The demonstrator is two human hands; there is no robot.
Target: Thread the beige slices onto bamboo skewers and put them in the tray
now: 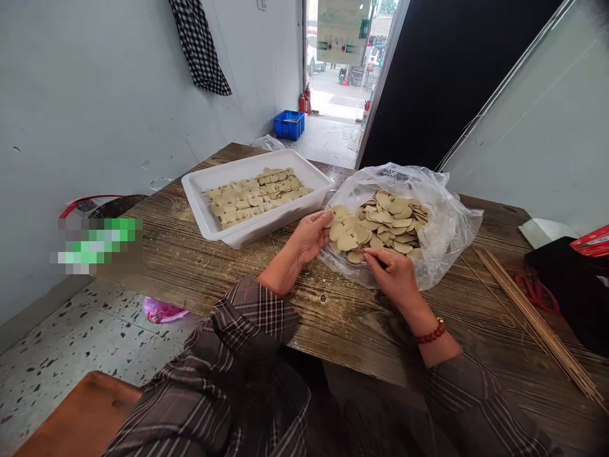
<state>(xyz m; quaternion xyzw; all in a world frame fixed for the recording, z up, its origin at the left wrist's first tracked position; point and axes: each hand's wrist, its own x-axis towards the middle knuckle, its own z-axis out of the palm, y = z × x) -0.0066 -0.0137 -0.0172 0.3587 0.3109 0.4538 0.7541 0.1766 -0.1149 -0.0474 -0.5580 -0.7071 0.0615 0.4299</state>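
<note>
My left hand [311, 238] is closed on the far end of a row of thin, round beige slices [349, 233], which look threaded on a skewer. The fingers of my right hand [392, 270] pinch the near end of that thin skewer. Both hands are at the front of an open clear plastic bag [445, 225], which holds a heap of loose beige slices [392, 216]. Left of the bag, a white tray [254, 233] contains several skewers of the same slices [254, 195]. What the slices are made of, I cannot tell.
A bundle of bare bamboo skewers [537, 320] lies on the wooden table [200, 266] at the right. Red-handled scissors [537, 292] and a black cloth or bag [578, 304] are beside it. A wooden stool [85, 416] stands lower left; a blue crate [289, 125] is near the doorway.
</note>
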